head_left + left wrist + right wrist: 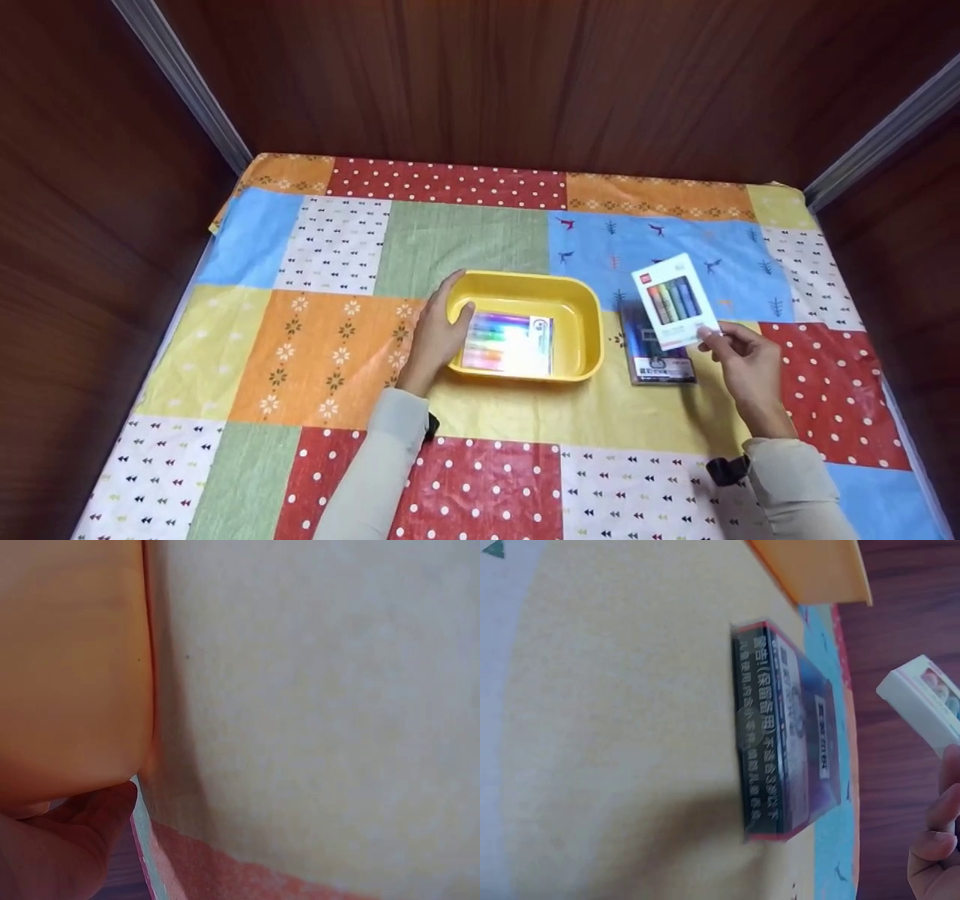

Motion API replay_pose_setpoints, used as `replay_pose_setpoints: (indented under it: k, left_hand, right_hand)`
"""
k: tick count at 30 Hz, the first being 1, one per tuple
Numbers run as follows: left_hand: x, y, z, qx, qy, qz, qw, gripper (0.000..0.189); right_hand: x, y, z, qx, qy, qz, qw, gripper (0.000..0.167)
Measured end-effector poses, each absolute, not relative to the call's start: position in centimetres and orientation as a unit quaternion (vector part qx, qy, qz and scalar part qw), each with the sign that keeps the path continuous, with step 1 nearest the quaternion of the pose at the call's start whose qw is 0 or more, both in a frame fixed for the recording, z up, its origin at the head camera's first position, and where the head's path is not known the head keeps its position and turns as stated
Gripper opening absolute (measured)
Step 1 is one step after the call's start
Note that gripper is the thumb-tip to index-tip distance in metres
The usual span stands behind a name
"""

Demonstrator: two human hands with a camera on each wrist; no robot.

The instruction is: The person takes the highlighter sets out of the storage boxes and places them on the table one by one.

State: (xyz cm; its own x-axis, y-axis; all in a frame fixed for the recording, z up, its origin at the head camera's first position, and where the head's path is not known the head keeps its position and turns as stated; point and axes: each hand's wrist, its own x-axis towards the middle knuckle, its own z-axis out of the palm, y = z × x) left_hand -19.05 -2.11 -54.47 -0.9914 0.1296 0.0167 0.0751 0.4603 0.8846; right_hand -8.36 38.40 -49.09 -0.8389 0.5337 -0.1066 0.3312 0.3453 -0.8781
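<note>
A yellow plastic basin (577, 319) sits near the middle of the cloth. My left hand (437, 334) grips its left end, thumb over the rim and fingers along the outside; the left wrist view shows the fingers (97, 829) against the basin's outer wall (75, 675). Inside the basin lies a flat clear pack of rainbow-coloured pens (501, 345). By a lower corner, my right hand (750, 375) pinches a white box (675, 300) whose window shows several coloured sticks. That box is held up above a dark pack (660, 369), partly hiding it in the head view.
A patchwork-patterned cloth (300, 360) covers the table. Dark wood panels (480, 82) rise behind it and on both sides, with metal strips (187, 75) at the corners. In the right wrist view the dark pack (780, 742) lies flat, its printed end facing the camera.
</note>
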Motion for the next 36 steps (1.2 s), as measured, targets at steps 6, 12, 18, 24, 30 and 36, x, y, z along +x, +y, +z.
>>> replay_pose_setpoints:
  k: [6,12,18,24,30,36]
  left_hand:
    - [-19.2,-1.7,-54.5,0.067,0.853,0.518,0.019,0.055]
    - [-19.1,-1.5,-54.5,0.066,0.852,0.519,0.025,0.055]
    - [-19.2,-1.3,-54.4,0.068,0.848,0.525,0.021,0.056]
    - [-19.1,-1.4,-54.5,0.070,0.849,0.524,0.026,0.056]
    - [-19.1,-1.9,-54.4,0.061,0.849,0.524,0.017,0.055]
    - [-19.0,-2.1,-54.5,0.054,0.851,0.522,0.020,0.055]
  right_hand:
    - [-7.7,39.4,-49.3,-0.291,-0.787,0.530,0.124,0.013]
    - [-6.9,40.3,-49.6,-0.326,-0.749,0.563,0.126,0.008]
    - [-6.5,41.2,-49.8,-0.347,-0.714,0.594,0.130,0.008]
    - [-5.7,42.2,-50.0,-0.371,-0.693,0.606,0.118,0.008]
    - [-5.6,42.6,-50.5,-0.381,-0.693,0.599,0.124,0.008]
    - [-5.1,43.4,-51.0,-0.406,-0.687,0.594,0.099,0.008]
